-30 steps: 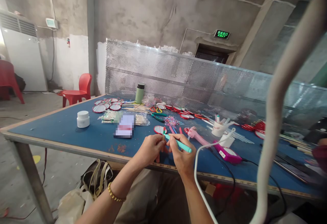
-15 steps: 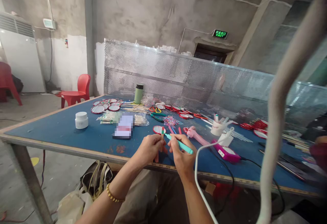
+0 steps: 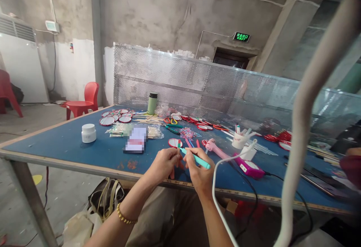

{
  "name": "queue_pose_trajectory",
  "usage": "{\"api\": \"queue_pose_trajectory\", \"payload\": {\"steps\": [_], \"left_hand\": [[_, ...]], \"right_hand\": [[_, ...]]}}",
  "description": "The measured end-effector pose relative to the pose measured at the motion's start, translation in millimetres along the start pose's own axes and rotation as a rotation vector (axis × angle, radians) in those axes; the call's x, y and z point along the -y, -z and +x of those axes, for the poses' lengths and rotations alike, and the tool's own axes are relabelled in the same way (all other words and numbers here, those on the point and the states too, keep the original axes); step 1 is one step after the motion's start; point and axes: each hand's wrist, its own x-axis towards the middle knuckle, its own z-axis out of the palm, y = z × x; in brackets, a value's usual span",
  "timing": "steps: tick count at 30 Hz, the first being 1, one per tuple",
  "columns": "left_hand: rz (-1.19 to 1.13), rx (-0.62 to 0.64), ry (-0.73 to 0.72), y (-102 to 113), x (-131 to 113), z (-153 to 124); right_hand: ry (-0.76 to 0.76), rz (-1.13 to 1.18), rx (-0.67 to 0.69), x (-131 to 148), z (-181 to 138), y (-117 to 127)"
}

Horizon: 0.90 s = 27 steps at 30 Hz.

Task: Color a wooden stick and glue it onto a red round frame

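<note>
My left hand (image 3: pixel 165 162) is closed around a small wooden stick (image 3: pixel 178 145) held upright, its upper end coloured green and red. A turquoise marker pen (image 3: pixel 201 161) is pinched in my right hand (image 3: pixel 199 175), with its tip at or very close to the stick's coloured end; whether they touch I cannot tell. Just behind the stick lies a round white disc with a red rim (image 3: pixel 173 142). To the right of it are several coloured pens (image 3: pixel 188 143) and a pink handheld fan (image 3: pixel 216 148).
A blurred phone (image 3: pixel 135 140) and a white jar (image 3: pixel 88 133) stand left on the blue table (image 3: pixel 56 143). Pliers (image 3: pixel 172 128), a green bottle (image 3: pixel 152 103) and more red-rimmed discs (image 3: pixel 107 120) lie farther back. A white cable (image 3: pixel 214 187) runs beside my right forearm; a cup of pens (image 3: pixel 239 140) stands beyond.
The view has shifted slightly. Both hands keep their hold, and the marker pen's tip stays by the coloured end of the stick with hardly any movement.
</note>
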Motion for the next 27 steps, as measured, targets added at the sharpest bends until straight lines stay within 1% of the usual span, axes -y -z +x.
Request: {"api": "queue_pose_trajectory", "payload": {"steps": [16,27], "left_hand": [[0.023,-0.011,0.017,1.4,-2.3,0.6],[0.024,-0.004,0.011,2.1,1.1,0.0]], "right_hand": [[-0.015,0.021,-0.052,-2.7,-0.8,-1.9],[-0.011,0.03,-0.044,-1.9,-0.8,-3.0]]}}
